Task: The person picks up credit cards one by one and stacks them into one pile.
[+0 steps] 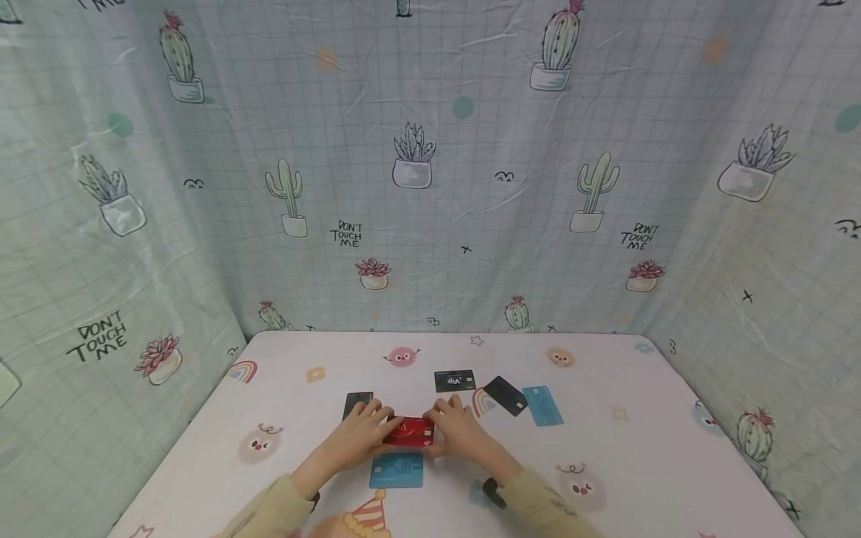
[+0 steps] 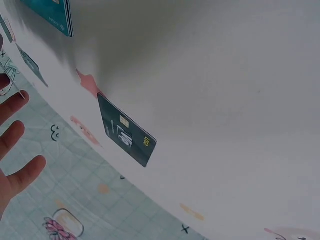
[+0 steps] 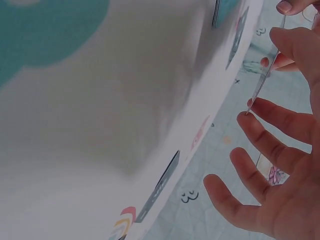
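A red card [image 1: 412, 431] is held up between both hands in the head view. My left hand [image 1: 363, 432] pinches its left end, and my right hand [image 1: 460, 432] grips the right end between thumb and fingers. Seen edge-on in the right wrist view, the thin card [image 3: 266, 75] spans from thumb to fingertips. Below it on the table lies a blue card [image 1: 397, 472], whose edges look stacked in the left wrist view. A black card [image 1: 356, 402] lies just beyond my left hand. Only some left fingers [image 2: 27, 175] show in the left wrist view.
Farther back on the white patterned table [image 1: 296, 418] lie a black Vip card [image 1: 454, 381], another black card [image 1: 506, 396] turned at an angle, and a light blue card [image 1: 543, 406] at the right. A cactus-print curtain [image 1: 430, 209] surrounds the table's back and sides.
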Demonstrator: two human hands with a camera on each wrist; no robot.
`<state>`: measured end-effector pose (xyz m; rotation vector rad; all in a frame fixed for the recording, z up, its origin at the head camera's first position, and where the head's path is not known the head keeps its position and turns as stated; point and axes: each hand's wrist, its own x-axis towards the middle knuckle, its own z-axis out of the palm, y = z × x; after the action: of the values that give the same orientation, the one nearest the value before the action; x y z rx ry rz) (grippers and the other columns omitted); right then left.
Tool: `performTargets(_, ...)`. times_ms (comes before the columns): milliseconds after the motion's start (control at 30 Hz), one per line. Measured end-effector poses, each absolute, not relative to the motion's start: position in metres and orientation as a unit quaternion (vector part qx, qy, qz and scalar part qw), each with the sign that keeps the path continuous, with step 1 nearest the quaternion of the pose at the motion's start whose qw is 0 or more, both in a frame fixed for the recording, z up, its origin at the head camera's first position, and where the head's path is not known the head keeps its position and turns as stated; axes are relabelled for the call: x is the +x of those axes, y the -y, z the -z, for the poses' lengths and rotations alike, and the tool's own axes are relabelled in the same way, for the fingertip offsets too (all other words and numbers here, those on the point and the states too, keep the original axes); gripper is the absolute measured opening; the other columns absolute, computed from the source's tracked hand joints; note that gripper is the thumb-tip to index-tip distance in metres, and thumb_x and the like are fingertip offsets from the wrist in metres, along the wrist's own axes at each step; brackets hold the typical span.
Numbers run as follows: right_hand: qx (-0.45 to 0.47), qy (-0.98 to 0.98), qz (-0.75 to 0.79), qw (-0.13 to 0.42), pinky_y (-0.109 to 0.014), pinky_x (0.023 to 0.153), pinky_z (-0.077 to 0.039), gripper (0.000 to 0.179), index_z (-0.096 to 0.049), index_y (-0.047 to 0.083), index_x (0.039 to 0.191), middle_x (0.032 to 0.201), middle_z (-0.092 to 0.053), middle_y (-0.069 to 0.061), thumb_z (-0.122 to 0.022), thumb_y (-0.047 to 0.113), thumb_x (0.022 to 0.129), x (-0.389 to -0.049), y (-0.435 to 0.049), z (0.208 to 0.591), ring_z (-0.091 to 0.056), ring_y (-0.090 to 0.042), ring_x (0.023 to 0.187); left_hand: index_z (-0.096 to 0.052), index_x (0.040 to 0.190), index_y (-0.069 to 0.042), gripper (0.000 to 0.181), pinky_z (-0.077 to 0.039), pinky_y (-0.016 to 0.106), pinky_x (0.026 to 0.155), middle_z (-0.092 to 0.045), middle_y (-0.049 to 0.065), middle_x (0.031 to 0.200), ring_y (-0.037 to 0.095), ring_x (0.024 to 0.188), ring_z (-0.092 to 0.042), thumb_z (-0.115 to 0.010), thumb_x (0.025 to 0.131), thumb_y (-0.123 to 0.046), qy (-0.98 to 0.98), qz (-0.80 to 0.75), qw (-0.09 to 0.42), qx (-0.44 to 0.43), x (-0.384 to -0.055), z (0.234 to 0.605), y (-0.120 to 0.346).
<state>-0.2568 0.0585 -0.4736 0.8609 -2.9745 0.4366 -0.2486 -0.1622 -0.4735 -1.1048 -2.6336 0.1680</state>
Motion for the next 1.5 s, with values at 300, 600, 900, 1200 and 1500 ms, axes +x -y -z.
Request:
performTargets(300, 0.292, 0.946, -0.144, -0.004, -0.033, 0.077, -0.043, 0.052, -0.057, 0.019, 0.114, 0.102, -0.051, 0.004, -0.071, 0.041, 0.070, -0.250, -0.060, 0.473, -0.036, -0.013, 0.095, -0.055, 0.120, -0.020, 0.050, -0.043, 0.043, 0.087, -0.058, -0.001, 0.106, 0.016, 0.095, -0.044, -0.065, 0.076, -0.043, 0.919, -0.049, 0.114, -0.374, -0.238, 0.471, 0.165)
performTargets(600, 0.311, 0.939, -0.145, -0.019, -0.030, 0.078, -0.042, 0.051, -0.055, 0.021, 0.117, 0.105, -0.051, 0.006, -0.069, 0.041, 0.072, -0.246, -0.061, 0.474, -0.036, -0.011, 0.094, -0.056, 0.119, -0.021, 0.048, -0.041, 0.041, 0.086, -0.058, -0.003, 0.104, 0.014, 0.096, -0.042, -0.064, 0.076, -0.043, 0.916, -0.027, 0.111, -0.384, -0.230, 0.472, 0.169)
performTargets(900, 0.345, 0.929, -0.132, -0.016, -0.029, 0.078, -0.040, 0.052, -0.054, 0.019, 0.118, 0.104, -0.050, 0.007, -0.068, 0.040, 0.073, -0.241, -0.062, 0.476, -0.036, -0.009, 0.093, -0.056, 0.118, -0.022, 0.048, -0.042, 0.047, 0.087, -0.058, -0.002, 0.103, 0.016, 0.097, -0.044, -0.063, 0.077, -0.045, 0.909, -0.024, 0.113, -0.400, -0.226, 0.476, 0.173)
performTargets(1200, 0.353, 0.929, -0.106, -0.034, -0.036, 0.081, -0.042, 0.054, -0.053, 0.020, 0.119, 0.104, -0.050, 0.007, -0.068, 0.041, 0.072, -0.236, -0.058, 0.478, -0.036, -0.010, 0.094, -0.057, 0.116, -0.024, 0.046, -0.041, 0.040, 0.082, -0.058, -0.003, 0.103, 0.016, 0.100, -0.045, -0.061, 0.077, -0.048, 0.903, -0.043, 0.117, -0.410, -0.222, 0.481, 0.177)
performTargets(1500, 0.353, 0.931, -0.085, -0.036, -0.040, 0.084, -0.044, 0.053, -0.054, 0.021, 0.118, 0.103, -0.051, 0.007, -0.068, 0.043, 0.072, -0.233, -0.053, 0.478, -0.038, -0.010, 0.095, -0.056, 0.118, -0.025, 0.049, -0.042, 0.046, 0.086, -0.058, -0.002, 0.105, 0.021, 0.107, -0.046, -0.061, 0.076, -0.049, 0.908, -0.039, 0.095, -0.406, -0.218, 0.482, 0.179)
